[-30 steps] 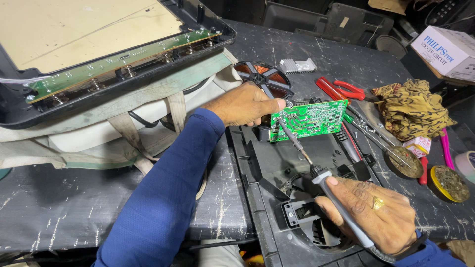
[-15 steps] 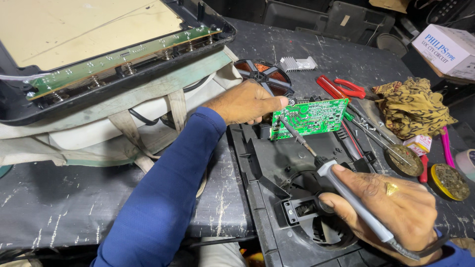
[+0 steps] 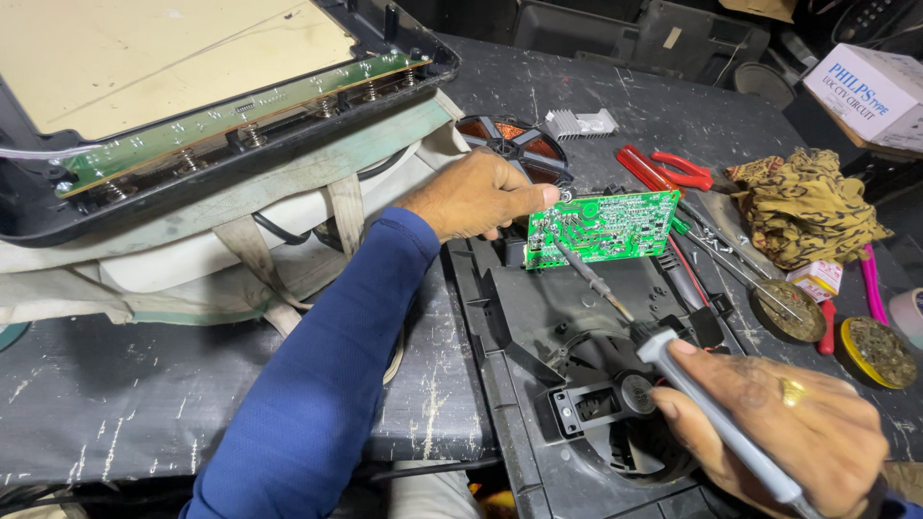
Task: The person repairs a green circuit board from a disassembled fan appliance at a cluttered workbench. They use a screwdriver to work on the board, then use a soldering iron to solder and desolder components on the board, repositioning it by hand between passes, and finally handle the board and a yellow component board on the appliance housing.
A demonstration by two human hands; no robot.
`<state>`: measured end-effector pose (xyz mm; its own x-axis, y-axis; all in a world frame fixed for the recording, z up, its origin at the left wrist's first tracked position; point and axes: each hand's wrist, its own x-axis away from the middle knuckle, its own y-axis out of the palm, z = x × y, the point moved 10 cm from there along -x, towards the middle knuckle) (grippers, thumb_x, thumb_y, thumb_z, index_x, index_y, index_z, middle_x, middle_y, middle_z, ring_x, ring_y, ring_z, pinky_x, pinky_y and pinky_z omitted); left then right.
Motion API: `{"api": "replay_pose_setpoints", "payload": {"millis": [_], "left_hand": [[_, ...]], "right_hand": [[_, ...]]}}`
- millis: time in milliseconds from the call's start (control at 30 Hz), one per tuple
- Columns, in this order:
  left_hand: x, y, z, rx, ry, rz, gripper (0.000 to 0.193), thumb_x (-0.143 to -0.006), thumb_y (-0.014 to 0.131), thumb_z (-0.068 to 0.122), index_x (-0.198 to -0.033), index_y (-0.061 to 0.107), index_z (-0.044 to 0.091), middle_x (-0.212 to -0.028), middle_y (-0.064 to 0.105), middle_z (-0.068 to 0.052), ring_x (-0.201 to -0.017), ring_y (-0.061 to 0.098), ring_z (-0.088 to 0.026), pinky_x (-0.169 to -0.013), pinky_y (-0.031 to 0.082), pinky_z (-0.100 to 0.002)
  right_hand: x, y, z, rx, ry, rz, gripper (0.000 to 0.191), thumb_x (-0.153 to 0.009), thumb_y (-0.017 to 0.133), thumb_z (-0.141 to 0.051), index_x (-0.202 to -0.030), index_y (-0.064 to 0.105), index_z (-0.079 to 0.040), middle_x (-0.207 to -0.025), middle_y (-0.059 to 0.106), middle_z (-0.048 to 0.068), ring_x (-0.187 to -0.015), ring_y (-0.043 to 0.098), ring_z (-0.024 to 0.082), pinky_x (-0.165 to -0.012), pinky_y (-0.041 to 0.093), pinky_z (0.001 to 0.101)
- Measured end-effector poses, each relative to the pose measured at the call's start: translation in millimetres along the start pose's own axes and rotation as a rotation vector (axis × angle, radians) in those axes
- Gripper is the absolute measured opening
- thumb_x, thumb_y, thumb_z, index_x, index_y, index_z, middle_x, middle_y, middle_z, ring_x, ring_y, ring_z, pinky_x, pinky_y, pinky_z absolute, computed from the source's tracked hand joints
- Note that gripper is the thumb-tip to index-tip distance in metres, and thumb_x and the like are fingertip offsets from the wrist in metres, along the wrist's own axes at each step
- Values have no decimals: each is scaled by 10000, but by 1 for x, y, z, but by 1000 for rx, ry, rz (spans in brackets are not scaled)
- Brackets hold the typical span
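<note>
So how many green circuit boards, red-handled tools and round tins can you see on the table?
Green circuit boards: 2, the small one held up by the left hand, and the long one inside the open black casing.
Red-handled tools: 1, the pliers.
Round tins: 2, a brown one and a yellow-rimmed one.
Total: 5

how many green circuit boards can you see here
2. One small green circuit board is held upright by the left hand, with the soldering iron tip at it. One long green board sits in the open black casing, top left. Others may be hidden.
</note>
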<state>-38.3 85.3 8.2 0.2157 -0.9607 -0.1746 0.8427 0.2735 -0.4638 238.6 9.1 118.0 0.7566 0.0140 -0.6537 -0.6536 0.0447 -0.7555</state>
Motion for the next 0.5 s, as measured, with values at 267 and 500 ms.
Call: {"api": "replay_pose_setpoints", "payload": {"millis": [267, 500], "left_hand": [[2, 2, -2, 8, -66, 1, 517, -864, 653, 596, -876, 768, 92, -719, 654, 33, -603, 615, -87, -554, 565, -279], [8, 9, -21, -80, -189, -16, 589, -917, 634, 531, -793, 722, -38, -710, 672, -71, -676, 600, -148, -651, 488, -321]], "right_hand": [[124, -29, 86, 140, 446, 102, 354, -869, 796, -101, -1173, 674, 34, -912, 737, 171, -788, 750, 230, -737, 584, 320], [261, -88, 102, 455, 593, 385, 366, -983, 771, -84, -1310, 639, 15, -1030, 738, 171, -917, 750, 247, -820, 590, 323]]}}
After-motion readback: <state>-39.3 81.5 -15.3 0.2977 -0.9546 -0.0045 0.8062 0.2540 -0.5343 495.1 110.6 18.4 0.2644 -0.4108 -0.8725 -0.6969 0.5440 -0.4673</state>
